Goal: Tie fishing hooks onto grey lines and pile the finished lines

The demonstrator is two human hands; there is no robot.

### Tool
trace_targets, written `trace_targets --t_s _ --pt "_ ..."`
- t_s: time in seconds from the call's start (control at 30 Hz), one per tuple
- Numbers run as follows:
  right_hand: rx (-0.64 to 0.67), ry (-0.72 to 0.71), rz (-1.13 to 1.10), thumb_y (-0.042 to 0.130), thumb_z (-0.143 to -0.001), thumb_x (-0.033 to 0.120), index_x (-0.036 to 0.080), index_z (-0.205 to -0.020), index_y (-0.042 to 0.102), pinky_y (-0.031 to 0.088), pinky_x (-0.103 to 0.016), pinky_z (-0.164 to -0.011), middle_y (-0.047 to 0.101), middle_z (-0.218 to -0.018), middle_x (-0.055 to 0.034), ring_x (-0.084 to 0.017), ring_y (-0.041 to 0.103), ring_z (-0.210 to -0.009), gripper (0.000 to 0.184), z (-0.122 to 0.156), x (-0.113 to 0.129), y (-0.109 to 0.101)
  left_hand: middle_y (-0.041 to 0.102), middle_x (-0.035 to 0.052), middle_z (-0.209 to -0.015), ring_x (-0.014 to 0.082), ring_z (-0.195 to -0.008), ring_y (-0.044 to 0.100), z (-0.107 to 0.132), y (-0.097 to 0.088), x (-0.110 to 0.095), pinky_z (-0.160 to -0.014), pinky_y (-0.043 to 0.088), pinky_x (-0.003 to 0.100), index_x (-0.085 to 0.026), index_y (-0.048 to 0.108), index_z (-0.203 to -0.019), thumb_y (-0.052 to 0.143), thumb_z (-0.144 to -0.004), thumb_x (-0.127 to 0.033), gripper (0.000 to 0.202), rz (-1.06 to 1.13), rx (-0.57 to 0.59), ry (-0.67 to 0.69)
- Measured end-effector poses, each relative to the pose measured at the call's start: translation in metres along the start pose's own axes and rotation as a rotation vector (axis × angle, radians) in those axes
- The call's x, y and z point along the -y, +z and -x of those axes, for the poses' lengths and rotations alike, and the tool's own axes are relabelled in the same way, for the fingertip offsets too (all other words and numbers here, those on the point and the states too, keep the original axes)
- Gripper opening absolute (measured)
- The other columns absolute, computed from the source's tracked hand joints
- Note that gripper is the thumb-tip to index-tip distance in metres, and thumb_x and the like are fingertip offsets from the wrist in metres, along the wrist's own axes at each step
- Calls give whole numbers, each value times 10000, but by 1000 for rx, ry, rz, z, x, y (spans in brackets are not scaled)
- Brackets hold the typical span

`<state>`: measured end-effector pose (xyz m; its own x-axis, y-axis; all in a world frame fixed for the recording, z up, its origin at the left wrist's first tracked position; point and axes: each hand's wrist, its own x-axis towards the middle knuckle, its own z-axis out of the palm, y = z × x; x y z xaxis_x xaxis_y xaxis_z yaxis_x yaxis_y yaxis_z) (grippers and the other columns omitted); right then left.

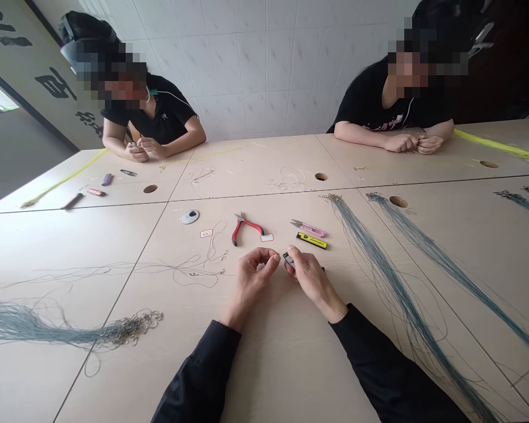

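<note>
My left hand [258, 271] is closed in a pinch, thumb against forefinger; whatever it holds is too small to make out. Close beside it, my right hand [309, 276] grips a small grey-and-black tool [288, 259], its thumb on top and its short end facing the left fingertips. Most of that tool is hidden by the fingers. Beyond the hands lie red-handled pliers [248, 227], pink thread snips [309, 228] and a yellow-and-black flat case [312, 240]. Left of my hands, loose thin lines with hooks [198, 273] are spread on the table.
A bundle of blue-green lines with metal hooks [132, 328] lies at left; two long bundles [374, 264] [449, 276] run down the right. A round silver lid [189, 217] sits near the pliers. Two co-workers [158, 117] [392, 111] lean on the far side. The table has round holes [321, 177].
</note>
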<state>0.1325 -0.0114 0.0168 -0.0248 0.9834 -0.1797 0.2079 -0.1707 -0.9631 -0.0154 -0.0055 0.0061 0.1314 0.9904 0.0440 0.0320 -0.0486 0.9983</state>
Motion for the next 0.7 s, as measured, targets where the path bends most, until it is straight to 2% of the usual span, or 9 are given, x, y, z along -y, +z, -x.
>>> trace_targets --t_s 0.23,0.4,0.6,0.7 --pt "6 -9 91 352 -938 535 213 -539 353 236 -280 -515 300 -494 42 -108 287 -476 512 0 -2 0 672 31 -816 143 -772 579 -1 2 0 -758 440 257 -160 663 -840 631 -904 -344 198 -53 33 18" --pt "3 36 110 346 -930 443 212 -536 374 253 -284 -519 356 -486 39 -109 313 -467 458 0 0 -1 664 25 -803 142 -768 574 0 3 -1 -754 438 255 -159 654 -818 635 -892 -315 173 -61 27 33" --pt "-50 47 -58 328 -945 551 207 -593 412 292 -278 -547 404 -546 27 -122 361 -521 499 0 2 -1 649 16 -794 128 -740 549 0 1 1 -728 433 245 -157 665 -830 661 -878 -340 189 -45 -13 17" --pt "-61 2 -44 365 -945 575 206 -659 452 300 -273 -553 415 -579 32 -127 364 -546 475 1 4 -1 662 19 -795 127 -740 560 0 0 3 -729 440 245 -157 675 -825 669 -876 -356 206 -38 -24 18"
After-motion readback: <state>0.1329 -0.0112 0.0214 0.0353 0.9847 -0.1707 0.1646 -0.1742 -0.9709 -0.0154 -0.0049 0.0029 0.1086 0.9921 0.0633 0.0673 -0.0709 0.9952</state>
